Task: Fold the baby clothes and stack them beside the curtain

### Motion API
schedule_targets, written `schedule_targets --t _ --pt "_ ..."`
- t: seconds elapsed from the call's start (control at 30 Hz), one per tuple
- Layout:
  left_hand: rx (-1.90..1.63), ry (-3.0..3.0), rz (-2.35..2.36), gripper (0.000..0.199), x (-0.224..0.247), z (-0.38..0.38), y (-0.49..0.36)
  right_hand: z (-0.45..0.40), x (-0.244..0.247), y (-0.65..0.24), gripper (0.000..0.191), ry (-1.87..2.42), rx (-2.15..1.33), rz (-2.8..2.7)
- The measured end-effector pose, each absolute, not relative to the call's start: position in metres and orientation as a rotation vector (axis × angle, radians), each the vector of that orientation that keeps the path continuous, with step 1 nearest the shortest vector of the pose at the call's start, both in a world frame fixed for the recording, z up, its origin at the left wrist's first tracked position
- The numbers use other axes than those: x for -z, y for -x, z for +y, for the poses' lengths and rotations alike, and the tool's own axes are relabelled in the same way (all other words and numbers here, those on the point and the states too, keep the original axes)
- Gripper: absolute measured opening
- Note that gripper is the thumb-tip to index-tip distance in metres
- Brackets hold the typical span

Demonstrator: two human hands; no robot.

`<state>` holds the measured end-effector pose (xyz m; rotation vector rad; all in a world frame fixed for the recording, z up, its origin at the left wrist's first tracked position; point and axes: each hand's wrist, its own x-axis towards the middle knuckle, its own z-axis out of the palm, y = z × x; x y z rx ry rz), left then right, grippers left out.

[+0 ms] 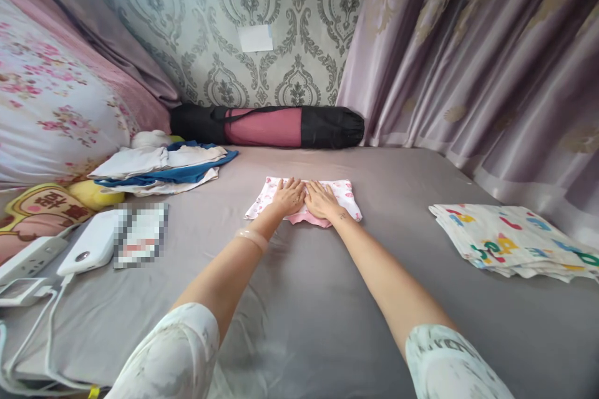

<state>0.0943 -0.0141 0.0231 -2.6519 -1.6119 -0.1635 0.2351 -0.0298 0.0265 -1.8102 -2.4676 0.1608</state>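
A small folded garment (349, 193), white with pink prints and a pink part at its near edge, lies flat on the grey sheet (299, 299). My left hand (289, 195) rests palm down on its middle, fingers spread and pointing away from me. Beside it, my right hand (322, 199) presses flat on the same cloth, its fingers also apart. The two hands nearly touch at the thumbs and cover the centre of the garment.
A pile of white and blue clothes (163, 168) lies back left. Nearer are a white power bank (93, 240), a power strip (32, 255) and cables. Folded patterned cloth (510, 240) lies right. Against the wall is a black and pink rolled bag (266, 126).
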Motion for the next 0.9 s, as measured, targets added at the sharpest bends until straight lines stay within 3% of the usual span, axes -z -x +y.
schedule_targets --t 0.47,0.63,0.9 --pt "0.115 2.669 -1.645 0.052 -0.018 -0.006 -0.088 -0.028 -0.031 -0.242 0.059 1.847 -0.336 -2.454" --pt "0.246 2.518 -1.758 0.052 -0.016 -0.005 -0.077 -0.029 -0.031 -0.258 0.06 1.956 -0.144 -2.286" --pt "0.254 2.543 -1.753 0.051 -0.006 -0.005 -0.07 -0.029 -0.018 -0.263 0.06 2.006 -0.188 -2.272"
